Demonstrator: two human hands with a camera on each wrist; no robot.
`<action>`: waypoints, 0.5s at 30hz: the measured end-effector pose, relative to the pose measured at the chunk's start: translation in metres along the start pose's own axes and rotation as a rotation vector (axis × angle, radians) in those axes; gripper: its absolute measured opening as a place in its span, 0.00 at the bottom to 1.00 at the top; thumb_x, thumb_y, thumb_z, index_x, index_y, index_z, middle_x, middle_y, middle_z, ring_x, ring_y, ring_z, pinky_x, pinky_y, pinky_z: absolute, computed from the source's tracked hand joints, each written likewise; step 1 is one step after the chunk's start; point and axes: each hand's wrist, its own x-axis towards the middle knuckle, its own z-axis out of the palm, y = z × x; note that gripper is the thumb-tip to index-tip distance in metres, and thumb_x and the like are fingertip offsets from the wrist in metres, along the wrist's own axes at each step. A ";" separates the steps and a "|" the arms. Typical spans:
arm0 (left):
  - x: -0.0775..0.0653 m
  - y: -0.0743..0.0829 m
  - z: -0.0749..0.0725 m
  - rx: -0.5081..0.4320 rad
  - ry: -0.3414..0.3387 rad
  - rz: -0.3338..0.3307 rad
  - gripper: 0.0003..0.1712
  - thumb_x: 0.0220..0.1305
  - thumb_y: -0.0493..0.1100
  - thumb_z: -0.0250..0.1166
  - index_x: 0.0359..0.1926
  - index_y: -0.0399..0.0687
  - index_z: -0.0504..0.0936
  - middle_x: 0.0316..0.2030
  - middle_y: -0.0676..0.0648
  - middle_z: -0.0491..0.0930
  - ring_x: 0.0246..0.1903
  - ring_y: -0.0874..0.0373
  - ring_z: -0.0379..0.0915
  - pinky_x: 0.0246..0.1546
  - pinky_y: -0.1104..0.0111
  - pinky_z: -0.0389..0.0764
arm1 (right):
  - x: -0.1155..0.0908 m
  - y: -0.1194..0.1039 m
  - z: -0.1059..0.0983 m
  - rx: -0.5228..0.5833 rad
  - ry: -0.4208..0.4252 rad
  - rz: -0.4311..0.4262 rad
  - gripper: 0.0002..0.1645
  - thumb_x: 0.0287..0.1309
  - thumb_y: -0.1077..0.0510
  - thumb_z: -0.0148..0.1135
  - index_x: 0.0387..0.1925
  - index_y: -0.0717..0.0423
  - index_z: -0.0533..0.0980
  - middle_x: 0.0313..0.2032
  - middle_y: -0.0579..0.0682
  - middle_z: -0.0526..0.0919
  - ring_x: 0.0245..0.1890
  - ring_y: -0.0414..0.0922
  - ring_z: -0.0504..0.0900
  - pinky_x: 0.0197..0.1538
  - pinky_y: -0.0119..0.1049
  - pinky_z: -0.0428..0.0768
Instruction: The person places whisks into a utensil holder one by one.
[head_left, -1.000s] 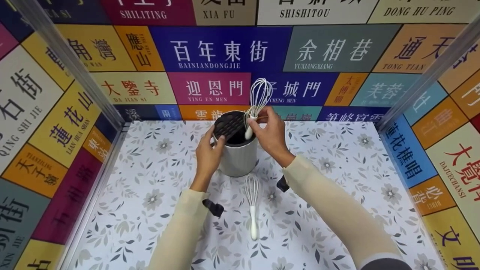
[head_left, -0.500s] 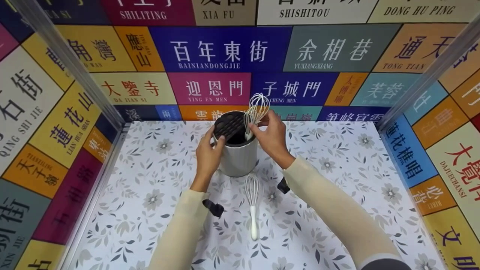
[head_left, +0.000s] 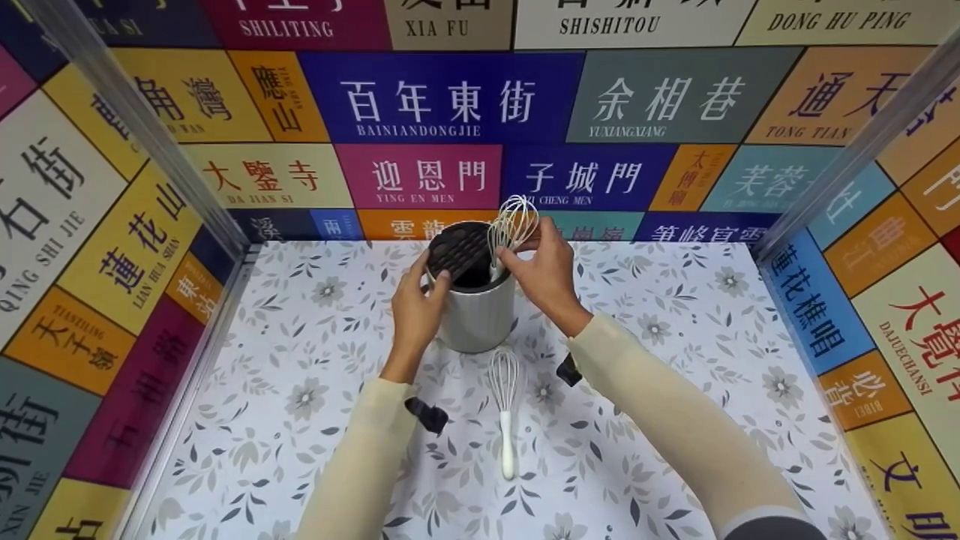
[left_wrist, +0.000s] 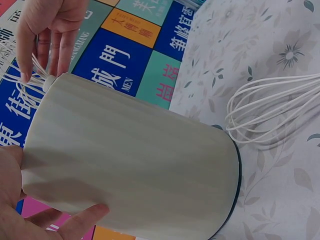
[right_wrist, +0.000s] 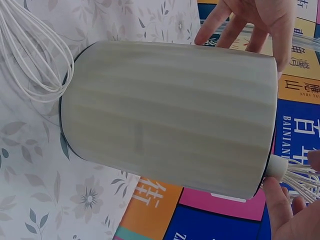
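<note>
A pale grey cylindrical utensil holder [head_left: 476, 322] stands upright on the table, with a black slotted insert [head_left: 456, 253] across part of its mouth. On its left side my left hand [head_left: 418, 304] grips the rim and upper wall. My right hand [head_left: 547, 270] pinches a white whisk [head_left: 517, 216] where the wires meet the handle, at the rim's right side. The whisk's wires point up and its handle is down inside the holder, mostly hidden; a short pale end [right_wrist: 276, 167] shows at the rim. A second white whisk [head_left: 507, 442] lies in front of the holder.
The table [head_left: 660, 450] wears a white floral cover. Panels printed with coloured place names [head_left: 442, 97] enclose it at the back and both sides, joined by clear corner strips. Behind the holder, the back panel stands close.
My right hand has lowered the whisk, so its handle has gone down into the holder; in the last half second it sinks only slightly. My left hand stays on the rim.
</note>
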 end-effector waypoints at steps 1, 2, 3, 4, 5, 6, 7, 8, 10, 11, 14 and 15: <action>0.000 0.000 0.000 0.001 0.001 0.000 0.31 0.72 0.49 0.63 0.73 0.49 0.72 0.64 0.39 0.77 0.64 0.49 0.74 0.62 0.59 0.81 | 0.000 0.000 0.000 0.004 0.001 0.000 0.29 0.52 0.51 0.77 0.50 0.58 0.73 0.39 0.56 0.87 0.42 0.53 0.87 0.55 0.47 0.80; 0.000 0.001 0.000 0.001 0.001 0.000 0.31 0.72 0.49 0.63 0.73 0.49 0.72 0.65 0.39 0.77 0.64 0.49 0.74 0.62 0.59 0.81 | 0.000 -0.001 0.000 0.010 0.002 -0.001 0.30 0.52 0.51 0.77 0.51 0.58 0.73 0.40 0.57 0.87 0.42 0.53 0.87 0.56 0.47 0.80; 0.000 0.001 0.000 0.000 0.001 -0.001 0.31 0.72 0.49 0.63 0.73 0.49 0.72 0.65 0.39 0.77 0.64 0.49 0.73 0.62 0.59 0.81 | 0.000 -0.001 0.000 0.016 0.003 -0.002 0.31 0.52 0.51 0.77 0.53 0.58 0.72 0.42 0.57 0.86 0.42 0.52 0.87 0.55 0.46 0.80; 0.000 0.001 0.000 -0.002 0.001 -0.002 0.31 0.72 0.49 0.63 0.73 0.49 0.72 0.65 0.40 0.77 0.65 0.49 0.73 0.62 0.59 0.81 | 0.000 -0.002 -0.001 0.022 0.005 -0.005 0.33 0.52 0.51 0.77 0.54 0.58 0.72 0.44 0.58 0.86 0.43 0.52 0.87 0.55 0.46 0.81; 0.000 0.001 0.000 -0.003 0.001 -0.001 0.31 0.72 0.49 0.63 0.73 0.49 0.72 0.65 0.40 0.77 0.65 0.49 0.73 0.62 0.59 0.81 | 0.000 -0.003 -0.001 0.026 0.005 -0.008 0.34 0.52 0.51 0.78 0.56 0.58 0.71 0.46 0.58 0.85 0.43 0.51 0.86 0.54 0.45 0.82; 0.000 0.001 -0.001 -0.005 0.001 -0.002 0.31 0.72 0.49 0.63 0.73 0.49 0.72 0.65 0.40 0.77 0.65 0.49 0.73 0.62 0.59 0.81 | 0.000 -0.003 -0.002 0.031 0.005 -0.013 0.36 0.52 0.51 0.78 0.58 0.57 0.71 0.49 0.58 0.84 0.44 0.51 0.86 0.54 0.45 0.82; 0.000 0.001 -0.001 -0.007 0.001 -0.001 0.32 0.71 0.49 0.63 0.73 0.49 0.72 0.65 0.39 0.77 0.65 0.49 0.73 0.62 0.59 0.81 | 0.000 -0.003 -0.002 0.035 0.005 -0.018 0.38 0.52 0.51 0.78 0.60 0.57 0.70 0.51 0.58 0.82 0.44 0.51 0.85 0.54 0.44 0.83; 0.000 0.001 0.000 -0.009 0.001 0.000 0.32 0.71 0.49 0.63 0.73 0.49 0.71 0.65 0.39 0.77 0.65 0.49 0.73 0.62 0.59 0.81 | 0.000 -0.004 -0.002 0.036 0.005 -0.026 0.40 0.52 0.51 0.78 0.62 0.56 0.69 0.54 0.57 0.81 0.45 0.51 0.85 0.53 0.43 0.83; -0.001 0.001 0.000 -0.010 0.000 -0.001 0.32 0.71 0.49 0.63 0.73 0.49 0.71 0.66 0.40 0.76 0.65 0.49 0.73 0.62 0.59 0.82 | 0.000 -0.004 -0.003 0.039 0.001 -0.050 0.43 0.52 0.51 0.78 0.65 0.54 0.68 0.56 0.55 0.80 0.45 0.50 0.85 0.53 0.42 0.84; -0.001 0.001 0.000 -0.009 -0.001 -0.001 0.32 0.72 0.48 0.63 0.73 0.49 0.71 0.66 0.40 0.76 0.65 0.49 0.73 0.62 0.59 0.82 | 0.000 -0.004 -0.003 0.038 -0.001 -0.062 0.43 0.52 0.51 0.78 0.66 0.53 0.67 0.57 0.54 0.79 0.45 0.50 0.85 0.53 0.42 0.84; -0.001 0.000 0.000 -0.006 -0.003 -0.001 0.32 0.72 0.48 0.63 0.74 0.49 0.71 0.66 0.39 0.76 0.65 0.49 0.73 0.61 0.59 0.82 | -0.001 -0.003 -0.002 0.035 -0.008 -0.090 0.43 0.53 0.51 0.78 0.68 0.49 0.68 0.56 0.51 0.79 0.44 0.49 0.85 0.53 0.41 0.84; -0.001 0.000 0.000 -0.004 -0.003 -0.001 0.32 0.72 0.48 0.63 0.74 0.49 0.71 0.66 0.39 0.76 0.65 0.49 0.73 0.61 0.59 0.82 | -0.001 -0.002 -0.002 0.032 -0.011 -0.093 0.43 0.53 0.50 0.78 0.68 0.48 0.68 0.55 0.51 0.79 0.44 0.49 0.85 0.53 0.41 0.84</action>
